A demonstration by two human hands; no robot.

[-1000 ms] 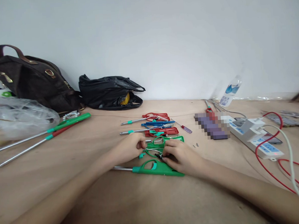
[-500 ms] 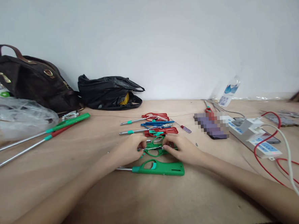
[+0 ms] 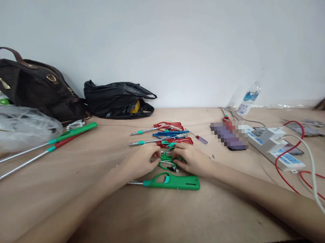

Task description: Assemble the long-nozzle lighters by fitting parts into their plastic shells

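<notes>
An opened green lighter casing (image 3: pixel 166 158), the long-necked kind, lies between my hands with thin wires around it. My left hand (image 3: pixel 141 160) has its fingers curled and pinched at the casing's left end. Over the right end is my right hand (image 3: pixel 192 158), fingers bent together; what its fingertips hold is hidden. A small black part with a whitish end (image 3: pixel 172 169) rests below the casing on the wires. Nearer to me lies a closed green lighter (image 3: pixel 179 182). Beyond my hands are opened red lighters (image 3: pixel 177 142) and a blue lighter casing (image 3: pixel 171 135).
A purple-handled screwdriver (image 3: pixel 201 139) lies behind my right hand. Rightward are a blurred purple object (image 3: pixel 226 134), a power strip (image 3: pixel 287 159) with cables and a bottle (image 3: pixel 249 99). Two lighters (image 3: pixel 67 136), a black plastic bag (image 3: pixel 117 100) and a dark bag (image 3: pixel 39 92) are leftward.
The black part that was between my fingertips now lies lower, below the green casing. My right hand has shifted slightly left, and its fingers have moved up off that part.
</notes>
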